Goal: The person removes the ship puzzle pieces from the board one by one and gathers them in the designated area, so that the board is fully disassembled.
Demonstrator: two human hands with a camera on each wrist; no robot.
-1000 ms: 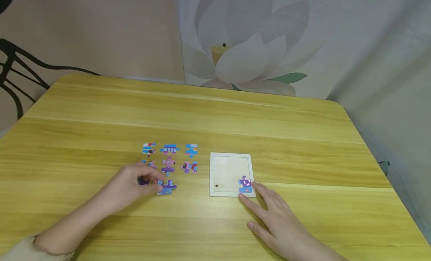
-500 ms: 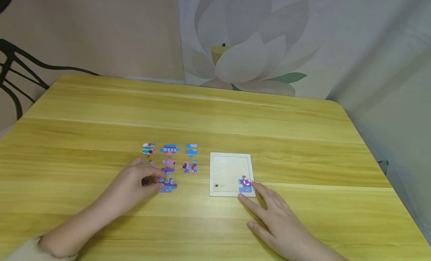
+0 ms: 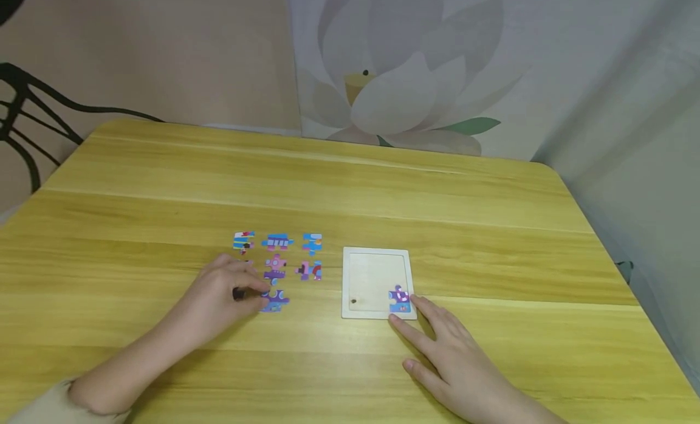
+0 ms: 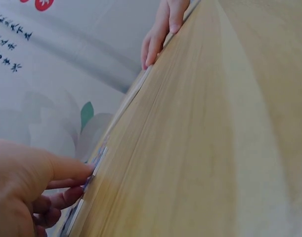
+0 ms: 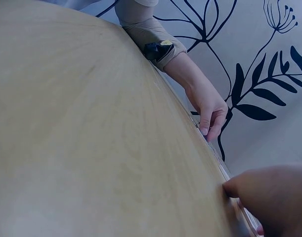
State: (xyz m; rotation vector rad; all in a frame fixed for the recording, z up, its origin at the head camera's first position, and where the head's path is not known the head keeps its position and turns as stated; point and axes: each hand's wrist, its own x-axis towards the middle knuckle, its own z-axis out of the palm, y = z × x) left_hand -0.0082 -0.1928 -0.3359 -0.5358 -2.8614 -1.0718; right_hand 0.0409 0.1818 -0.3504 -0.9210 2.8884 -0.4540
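Note:
My left hand (image 3: 224,296) pinches the left edge of a purple-and-blue jigsaw piece (image 3: 277,301) between thumb and index finger. That piece is at the table surface, just below a pink-and-purple piece (image 3: 275,266). In the left wrist view the thumb and index finger (image 4: 74,170) meet at the thin edge of the pieces. To the right lies a white-rimmed square puzzle tray (image 3: 346,284), with one purple-and-blue corner piece (image 3: 401,299) in its lower right corner. My right hand (image 3: 456,357) has its fingers spread, two fingertips touching the tray's lower right rim.
Further pieces lie in rows left of the tray, among them a blue-and-purple piece (image 3: 277,242), a blue one (image 3: 312,243) and a pink one with a rainbow (image 3: 309,270). My left hand partly covers others. The wooden table (image 3: 350,187) ends at a curtain (image 3: 437,59).
My left hand has shifted the purple-and-blue piece slightly away from me, closer to the row above, and turned it a little. My right hand and the tray stay put.

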